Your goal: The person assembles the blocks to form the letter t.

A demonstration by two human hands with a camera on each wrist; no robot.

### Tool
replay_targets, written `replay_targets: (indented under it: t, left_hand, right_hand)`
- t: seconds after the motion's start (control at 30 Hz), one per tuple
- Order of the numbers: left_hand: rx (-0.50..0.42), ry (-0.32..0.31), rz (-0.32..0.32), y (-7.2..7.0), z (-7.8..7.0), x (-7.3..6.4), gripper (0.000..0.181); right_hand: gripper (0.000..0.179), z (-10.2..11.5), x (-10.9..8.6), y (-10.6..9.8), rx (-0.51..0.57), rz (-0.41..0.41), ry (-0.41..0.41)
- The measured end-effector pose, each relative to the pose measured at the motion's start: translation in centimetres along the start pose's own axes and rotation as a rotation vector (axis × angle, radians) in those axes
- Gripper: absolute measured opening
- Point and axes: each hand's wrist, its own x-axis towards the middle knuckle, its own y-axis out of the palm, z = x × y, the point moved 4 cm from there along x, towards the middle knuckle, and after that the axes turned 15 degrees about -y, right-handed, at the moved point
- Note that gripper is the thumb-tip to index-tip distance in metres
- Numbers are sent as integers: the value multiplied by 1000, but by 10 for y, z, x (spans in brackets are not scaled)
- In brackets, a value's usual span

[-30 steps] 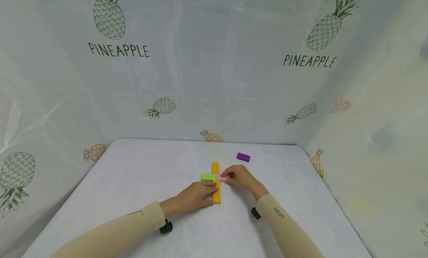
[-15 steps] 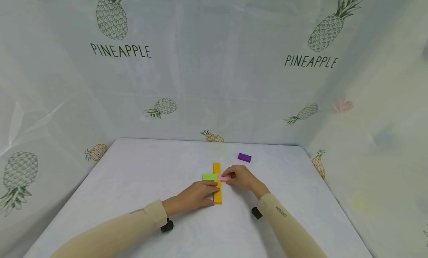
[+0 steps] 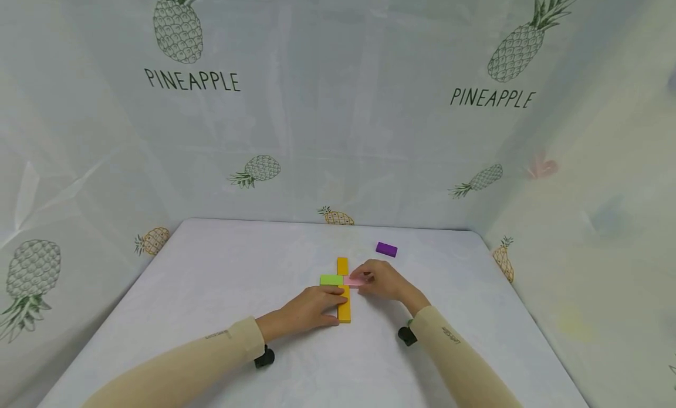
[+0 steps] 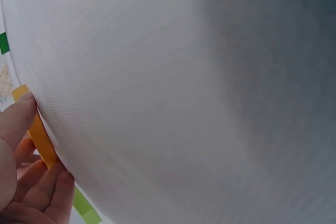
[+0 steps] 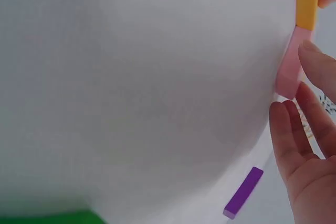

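On the white table several coloured blocks lie in a cross. My left hand (image 3: 311, 309) holds the long orange block (image 3: 344, 314) nearest me; in the left wrist view its thumb is at one end and its fingers at the other. My right hand (image 3: 385, 280) pinches the pink block (image 3: 348, 280), which forms the cross's right arm. The right wrist view shows the thumb on the pink block's side, a finger by its outer end, and the other fingers spread below. A lime green block (image 3: 331, 280) makes the left arm, and a shorter orange block (image 3: 342, 266) points away at the top.
A purple block (image 3: 386, 249) lies apart, behind the right hand. Green shapes (image 5: 52, 219) show at the edges of both wrist views. A pineapple-print curtain (image 3: 338, 120) hangs behind and beside the table (image 3: 237, 249).
The right hand and forearm have shifted very slightly to the right. Both hands stay at the same blocks, and the cross keeps its shape.
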Motion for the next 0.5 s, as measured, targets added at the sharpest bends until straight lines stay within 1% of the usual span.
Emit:
replay_targets:
  t: [0.13,0.3,0.4,0.5]
  left_hand:
    - [2,0,1,-1,0,0,53]
    - [6,-3,4,-1,0,0,53]
    - [-3,-8,8,0,1,0,53]
    - [-5,-15,11,2,2,1,54]
  right_hand:
    - [35,5,-5,-7,13,-7,1]
    - [36,11,-14,-15,9,-7,-50]
    - [38,14,-23,-21,-8,-8,-61]
    - [41,17,-35,-27,-48,-26,-53]
